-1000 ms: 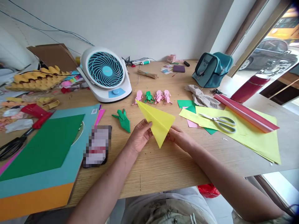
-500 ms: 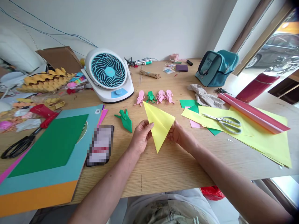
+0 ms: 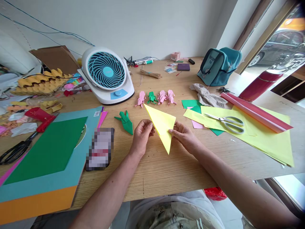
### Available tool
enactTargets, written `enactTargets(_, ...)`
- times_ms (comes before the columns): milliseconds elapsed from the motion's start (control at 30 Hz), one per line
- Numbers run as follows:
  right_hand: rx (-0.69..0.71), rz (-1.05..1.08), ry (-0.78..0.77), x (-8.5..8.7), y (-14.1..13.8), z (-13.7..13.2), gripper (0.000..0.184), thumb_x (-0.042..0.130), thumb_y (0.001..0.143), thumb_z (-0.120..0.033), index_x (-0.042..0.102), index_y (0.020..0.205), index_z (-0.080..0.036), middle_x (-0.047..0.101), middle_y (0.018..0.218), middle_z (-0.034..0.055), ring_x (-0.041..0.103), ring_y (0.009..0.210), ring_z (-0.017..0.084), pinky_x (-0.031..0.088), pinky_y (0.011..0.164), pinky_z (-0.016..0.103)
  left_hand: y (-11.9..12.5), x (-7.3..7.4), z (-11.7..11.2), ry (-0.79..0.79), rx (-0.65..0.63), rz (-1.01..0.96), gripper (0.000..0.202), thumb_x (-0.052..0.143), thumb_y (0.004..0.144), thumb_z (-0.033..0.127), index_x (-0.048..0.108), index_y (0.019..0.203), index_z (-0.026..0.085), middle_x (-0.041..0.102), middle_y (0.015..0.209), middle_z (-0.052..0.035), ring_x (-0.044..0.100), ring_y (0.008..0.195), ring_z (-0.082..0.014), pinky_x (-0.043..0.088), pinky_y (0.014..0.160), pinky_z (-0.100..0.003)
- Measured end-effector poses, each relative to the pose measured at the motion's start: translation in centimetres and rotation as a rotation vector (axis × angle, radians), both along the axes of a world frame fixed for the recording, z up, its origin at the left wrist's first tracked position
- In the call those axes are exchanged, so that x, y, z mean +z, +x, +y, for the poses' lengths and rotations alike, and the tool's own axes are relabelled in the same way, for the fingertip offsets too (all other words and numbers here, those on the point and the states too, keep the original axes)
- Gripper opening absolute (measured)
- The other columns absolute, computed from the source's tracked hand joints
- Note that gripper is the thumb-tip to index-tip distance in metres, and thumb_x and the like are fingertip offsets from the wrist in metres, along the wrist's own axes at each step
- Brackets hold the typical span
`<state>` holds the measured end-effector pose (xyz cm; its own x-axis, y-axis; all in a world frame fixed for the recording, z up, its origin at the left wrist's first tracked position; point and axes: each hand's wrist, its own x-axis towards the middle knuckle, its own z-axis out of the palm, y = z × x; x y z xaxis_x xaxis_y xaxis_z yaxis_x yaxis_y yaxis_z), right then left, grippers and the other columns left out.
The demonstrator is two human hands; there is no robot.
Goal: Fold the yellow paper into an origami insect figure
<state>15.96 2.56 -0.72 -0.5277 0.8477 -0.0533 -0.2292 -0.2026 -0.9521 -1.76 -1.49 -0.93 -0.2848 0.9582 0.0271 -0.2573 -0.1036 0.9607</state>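
A sheet of yellow origami paper (image 3: 163, 122), folded to a triangle, is held above the table between my hands. One point aims away to the upper left and another down toward me. My left hand (image 3: 141, 136) is closed at its left edge, thumb against the fingers. With the thumb on top and the fingers partly hidden behind, my right hand (image 3: 185, 135) pinches the right side. Beyond the paper stand pink folded figures (image 3: 162, 96) and a green folded figure (image 3: 152, 97) in a row. A larger green folded paper piece (image 3: 126, 122) lies left of my left hand.
Scissors (image 3: 226, 121) rest on yellow sheets (image 3: 269, 140) at right, near a red paper roll (image 3: 254, 111) and a red bottle (image 3: 260, 85). At left are a phone (image 3: 100, 149), green paper (image 3: 50, 146) and a fan (image 3: 107, 74). A teal bag (image 3: 218, 68) stands behind.
The yellow paper has turned slightly, its lower point shifting right. My right thumb has come onto its front face; my left thumb has drawn back to the left edge. The view has shifted a little.
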Motion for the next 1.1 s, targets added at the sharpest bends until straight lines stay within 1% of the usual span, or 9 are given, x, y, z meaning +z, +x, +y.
enactTargets(133,0.005,-0.010,0.023,-0.2,0.1,0.1,0.044,0.077,0.077,-0.038,0.061,0.115,-0.024,0.072,0.107,0.0050,0.066,0.090,0.018,0.052,0.076,0.029,-0.4,-0.2,0.2,0.100,0.094,0.200,0.025,0.064,0.085,0.032,0.055,0.106,0.022,0.060,0.084,0.0008,0.057,0.072,-0.0108,0.045,0.062,-0.021)
enactTargets(267,0.001,-0.045,0.082,-0.1,0.3,0.1,0.046,0.074,0.079,-0.039,0.058,0.120,-0.024,0.071,0.100,0.0040,0.063,0.082,0.017,0.049,0.069,0.028,-0.8,0.2,-0.1,0.245,0.348,0.648,0.039,0.058,0.088,0.020,0.050,0.126,0.022,0.057,0.107,-0.0072,0.057,0.097,-0.0184,0.049,0.075,-0.029)
enactTargets(333,-0.004,-0.057,0.106,0.1,0.3,0.1,0.049,0.073,0.079,-0.038,0.056,0.123,-0.023,0.069,0.090,0.0021,0.060,0.076,0.016,0.047,0.065,0.027,-1.0,0.5,-0.3,0.341,0.438,0.923,0.041,0.057,0.088,0.016,0.053,0.129,0.020,0.054,0.118,-0.0112,0.053,0.111,-0.0238,0.048,0.086,-0.035)
enactTargets(400,-0.001,-0.061,0.120,0.2,0.3,0.0,0.053,0.074,0.079,-0.038,0.054,0.125,-0.023,0.066,0.082,0.0003,0.057,0.071,0.015,0.045,0.062,0.027,-1.2,0.7,-0.5,0.427,0.470,1.144,0.040,0.058,0.087,0.013,0.059,0.126,0.021,0.052,0.124,-0.0130,0.049,0.120,-0.0271,0.045,0.096,-0.041)
enactTargets(500,0.026,-0.048,0.122,0.3,0.3,0.0,0.058,0.075,0.078,-0.039,0.051,0.129,-0.022,0.065,0.080,-0.0003,0.053,0.068,0.014,0.041,0.060,0.026,-1.6,0.9,-0.5,0.497,0.452,1.329,0.037,0.061,0.085,0.010,0.066,0.117,0.026,0.051,0.131,-0.0115,0.048,0.124,-0.0280,0.039,0.104,-0.047)
enactTargets(633,0.036,-0.058,0.105,0.2,0.3,0.1,0.069,0.075,0.077,-0.041,0.045,0.136,-0.022,0.063,0.078,-0.0016,0.051,0.067,0.014,0.039,0.061,0.027,-1.9,0.9,-0.4,0.515,0.419,1.391,0.029,0.067,0.083,0.012,0.071,0.104,0.031,0.056,0.131,-0.0054,0.047,0.125,-0.0280,0.034,0.109,-0.050)
enactTargets(733,0.007,-0.085,0.096,0.2,0.5,0.1,0.075,0.073,0.079,-0.044,0.039,0.142,-0.023,0.063,0.078,-0.0018,0.054,0.069,0.015,0.041,0.063,0.028,-1.9,0.9,-0.4,0.479,0.419,1.364,0.021,0.067,0.084,0.015,0.073,0.096,0.031,0.060,0.127,-0.0038,0.048,0.124,-0.0269,0.034,0.108,-0.049)
enactTargets(900,-0.050,-0.141,0.124,0.7,1.1,-0.3,0.059,0.063,0.087,-0.048,0.047,0.141,-0.029,0.065,0.092,0.0016,0.057,0.077,0.017,0.044,0.066,0.029,-1.7,0.9,-0.4,0.464,0.373,1.303,0.010,0.066,0.086,0.022,0.072,0.090,0.028,0.065,0.119,-0.0042,0.052,0.119,-0.0257,0.036,0.106,-0.046)
enactTargets(1100,-0.124,-0.004,0.133,0.1,1.1,0.1,0.047,0.051,0.094,-0.049,0.052,0.136,-0.026,0.058,0.081,-0.0011,0.050,0.067,0.013,0.041,0.062,0.027,-1.7,1.1,-0.3,0.459,0.272,1.241,0.006,0.064,0.090,0.029,0.069,0.090,0.026,0.071,0.105,-0.0041,0.059,0.108,-0.0240,0.036,0.101,-0.042)
